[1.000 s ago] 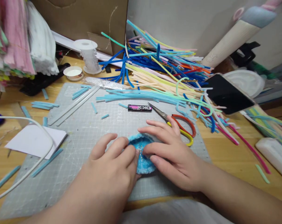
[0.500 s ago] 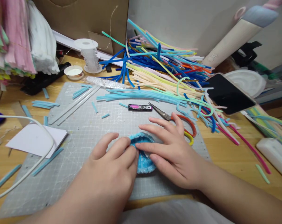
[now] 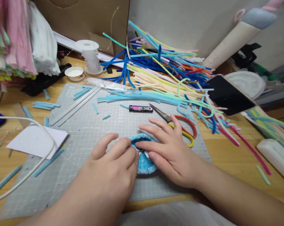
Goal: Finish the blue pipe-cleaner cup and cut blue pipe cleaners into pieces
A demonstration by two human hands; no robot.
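Observation:
A small round, hollow blue pipe-cleaner piece (image 3: 147, 166) rests low over the cutting mat, between my two hands. At its left edge my left hand (image 3: 113, 169) is closed, the fingertips pinching it and partly hidden behind the knuckles. My right hand (image 3: 170, 150) holds its right side between thumb and index finger. That index finger reaches into the hollow, and the other fingers fan out above the mat. Tiny shiny bits show inside the piece, too small to name. Just beyond my right hand lie open scissors (image 3: 164, 117) with red and yellow handles.
A black battery (image 3: 141, 109) and light-blue pipe cleaners (image 3: 142, 96) lie on the grey cutting mat (image 3: 85, 138). Behind is a heap of coloured pipe cleaners (image 3: 165, 69). A phone (image 3: 230, 94) lies right; folded white paper (image 3: 38, 141) and a white cable (image 3: 46, 133) lie left.
My right hand has shifted slightly left, uncovering more of the yellow scissor handle. Shiny bits inside the blue piece now show more clearly. My left hand keeps its pinch.

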